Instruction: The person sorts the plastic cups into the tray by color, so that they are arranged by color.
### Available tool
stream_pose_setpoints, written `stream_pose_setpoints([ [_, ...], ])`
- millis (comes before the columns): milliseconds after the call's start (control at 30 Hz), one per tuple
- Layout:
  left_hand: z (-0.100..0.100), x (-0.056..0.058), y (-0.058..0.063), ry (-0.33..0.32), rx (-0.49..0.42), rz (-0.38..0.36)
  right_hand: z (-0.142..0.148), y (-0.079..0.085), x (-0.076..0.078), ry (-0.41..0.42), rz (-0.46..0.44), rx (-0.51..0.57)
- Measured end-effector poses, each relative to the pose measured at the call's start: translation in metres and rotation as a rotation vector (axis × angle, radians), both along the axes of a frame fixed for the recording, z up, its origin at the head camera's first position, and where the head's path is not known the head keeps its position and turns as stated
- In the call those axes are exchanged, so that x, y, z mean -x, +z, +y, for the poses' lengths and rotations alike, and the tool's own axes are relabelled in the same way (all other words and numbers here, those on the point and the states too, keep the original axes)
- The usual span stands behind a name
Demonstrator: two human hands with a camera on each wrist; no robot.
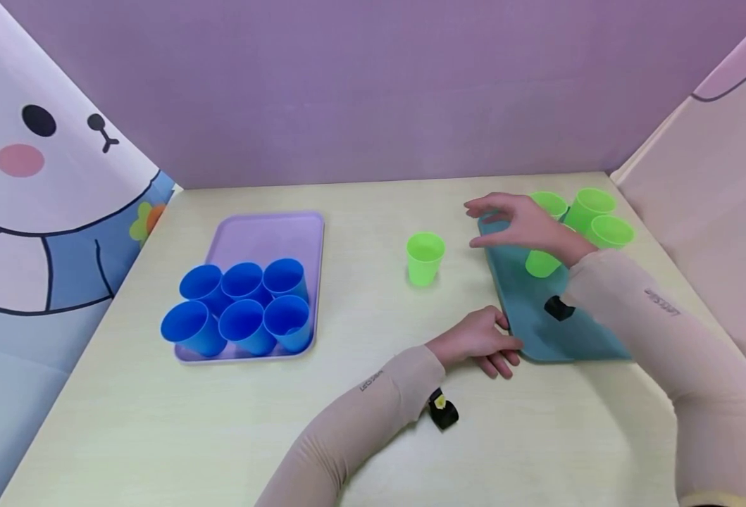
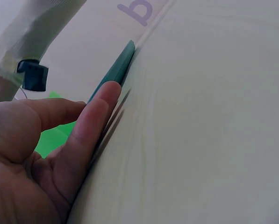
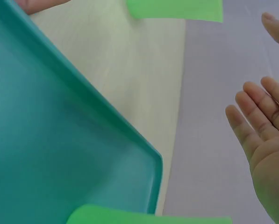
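Observation:
My left hand pinches the near left corner of a teal tray, with the thumb on the rim in the left wrist view. My right hand hangs over the tray's far left corner, fingers spread and holding nothing; its palm shows in the right wrist view. Several light green cups stand toward the tray's far right, partly hidden behind the right hand and sleeve. One more green cup stands upright on the table, left of the right hand.
At the left, a purple tray bears several blue cups in two rows along its near part. A purple wall rises behind the pale table, and printed panels flank it on both sides.

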State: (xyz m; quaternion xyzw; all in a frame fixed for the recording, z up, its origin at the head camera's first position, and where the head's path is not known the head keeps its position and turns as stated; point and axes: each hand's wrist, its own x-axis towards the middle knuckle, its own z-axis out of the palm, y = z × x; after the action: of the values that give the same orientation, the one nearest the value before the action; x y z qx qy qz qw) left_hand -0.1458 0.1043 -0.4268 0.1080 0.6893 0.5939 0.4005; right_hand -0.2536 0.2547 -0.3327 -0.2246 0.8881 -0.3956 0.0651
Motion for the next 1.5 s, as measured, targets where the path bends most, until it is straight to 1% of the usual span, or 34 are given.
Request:
stream_pose_setpoints([
  [100,-0.001,0.000,0.001,-0.002,-0.002,0.003,-0.009,-0.003,0.008,0.046,-0.027,0.009],
  [267,-0.002,0.000,0.003,-0.001,0.003,0.008,-0.023,-0.009,0.019,0.124,-0.034,0.020],
  [433,-0.003,-0.001,0.003,-0.002,0.007,0.005,-0.034,-0.016,0.028,0.188,-0.055,0.031],
  [633,-0.004,0.000,0.000,-0.007,0.007,0.003,-0.046,-0.021,0.030,0.248,-0.089,0.037],
  [800,-0.005,0.001,0.001,-0.012,0.012,-0.007,-0.054,-0.024,0.031,0.289,-0.082,0.029],
  [967,-0.006,0.001,0.001,-0.019,0.010,-0.008,-0.060,-0.024,0.031,0.310,-0.073,0.045],
  [1067,-0.006,0.001,0.002,-0.023,0.006,-0.005,-0.062,-0.023,0.030,0.307,-0.074,0.045],
  [1300,-0.007,0.002,-0.001,-0.027,0.000,0.002,-0.064,-0.027,0.030,0.275,-0.085,0.058],
  [1500,-0.008,0.003,-0.003,-0.020,0.004,0.011,-0.065,-0.027,0.029,0.261,-0.061,0.059],
])
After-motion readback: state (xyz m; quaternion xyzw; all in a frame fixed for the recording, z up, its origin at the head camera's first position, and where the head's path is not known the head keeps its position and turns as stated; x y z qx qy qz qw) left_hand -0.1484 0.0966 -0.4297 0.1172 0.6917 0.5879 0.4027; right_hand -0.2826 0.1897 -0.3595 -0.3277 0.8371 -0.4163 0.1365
